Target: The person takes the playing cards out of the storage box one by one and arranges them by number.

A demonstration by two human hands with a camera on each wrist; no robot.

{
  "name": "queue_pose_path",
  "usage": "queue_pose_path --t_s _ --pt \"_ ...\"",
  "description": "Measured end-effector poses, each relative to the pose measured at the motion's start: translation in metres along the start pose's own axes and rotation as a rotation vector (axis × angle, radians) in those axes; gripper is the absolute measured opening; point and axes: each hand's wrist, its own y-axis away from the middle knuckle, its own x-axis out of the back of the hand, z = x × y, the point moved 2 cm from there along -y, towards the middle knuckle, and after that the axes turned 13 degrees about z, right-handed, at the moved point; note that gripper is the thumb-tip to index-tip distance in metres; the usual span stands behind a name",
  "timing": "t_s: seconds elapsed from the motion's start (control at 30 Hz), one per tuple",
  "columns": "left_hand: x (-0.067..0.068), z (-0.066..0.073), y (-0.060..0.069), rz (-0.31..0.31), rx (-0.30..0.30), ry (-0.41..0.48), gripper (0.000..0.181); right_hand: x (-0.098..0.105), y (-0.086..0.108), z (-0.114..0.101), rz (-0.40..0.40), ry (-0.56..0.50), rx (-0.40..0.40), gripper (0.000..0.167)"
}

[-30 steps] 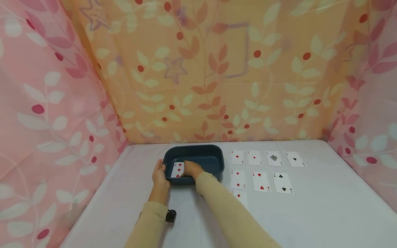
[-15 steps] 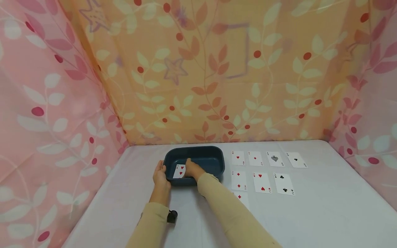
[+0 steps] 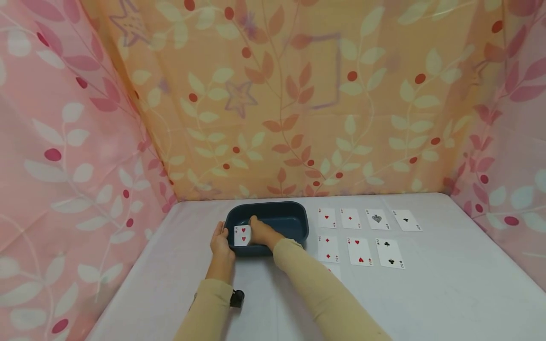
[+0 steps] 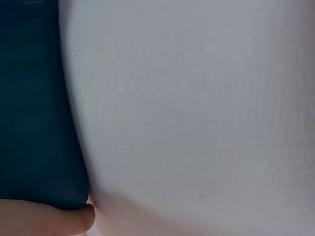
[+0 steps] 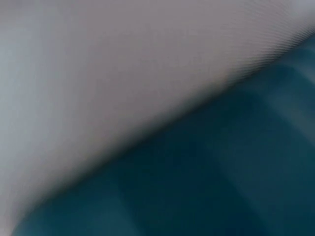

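Note:
A dark blue rectangular tub point(image 3: 294, 204) stands on the white table. Against its left side rests my left hand point(image 3: 220, 244), fingers extended along the outer wall; the left wrist view catches one finger point(image 4: 54, 219) touching the tub's outside. My right hand point(image 3: 263, 233) reaches inside and pinches the right edge of a heart-suit playing card point(image 3: 242, 236), its fingertips partly hidden. The card lies face up at the tub's left end, and whether others lie beneath it I cannot tell. The right wrist view is blurred, showing the tub point(image 5: 206, 182) without the hand.
Right of the tub, an upper row of aces includes the ace of hearts point(image 3: 327, 218). Below them lie twos, among them the two of clubs point(image 3: 390, 253). One more card point(image 3: 334, 270) is partly covered by the right sleeve. Patterned cloth point(image 3: 273, 94) encloses the table.
In the tub, the heart card has tilted and then straightened, shifting slightly left with my right hand. My left hand has stayed at the tub's side.

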Motion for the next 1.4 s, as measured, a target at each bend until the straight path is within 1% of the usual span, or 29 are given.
queue_pose_path --t_s 0.13,0.33,0.53,0.6,0.7,0.83,1.0,1.2,1.33,1.4 --pt "-0.001 0.0 0.0 -0.013 0.009 -0.003 0.048 0.002 -0.001 0.002 0.041 -0.128 -0.017 0.059" --pt "0.0 0.0 -0.002 0.004 0.034 -0.038 0.048 0.013 0.002 0.005 0.07 -0.348 -0.119 0.054" --pt "-0.003 0.0 0.0 0.007 0.002 -0.025 0.048 0.034 0.011 0.014 0.113 -0.493 -0.193 0.056" --pt "-0.005 0.0 0.001 0.003 -0.009 -0.033 0.047 0.043 0.014 0.018 0.127 -0.53 -0.212 0.056" --pt "-0.005 0.0 0.002 -0.005 -0.012 -0.042 0.048 0.056 0.019 0.023 0.139 -0.557 -0.229 0.057" --pt "-0.001 0.0 0.0 -0.011 -0.004 -0.039 0.048 0.07 0.03 0.028 0.148 -0.551 -0.242 0.059" --pt "0.001 0.004 -0.005 -0.011 0.023 -0.05 0.049 0.085 0.042 0.036 0.163 -0.53 -0.264 0.06" --pt "0.003 0.014 -0.007 0.002 0.072 -0.109 0.051 0.101 0.057 0.046 0.163 -0.54 -0.303 0.062" --pt "0.004 0.022 -0.007 -0.028 0.12 -0.107 0.055 0.112 0.067 0.053 0.158 -0.527 -0.323 0.064" --pt "0.004 0.025 -0.008 -0.047 0.139 -0.136 0.058 0.118 0.071 0.056 0.163 -0.53 -0.324 0.064"
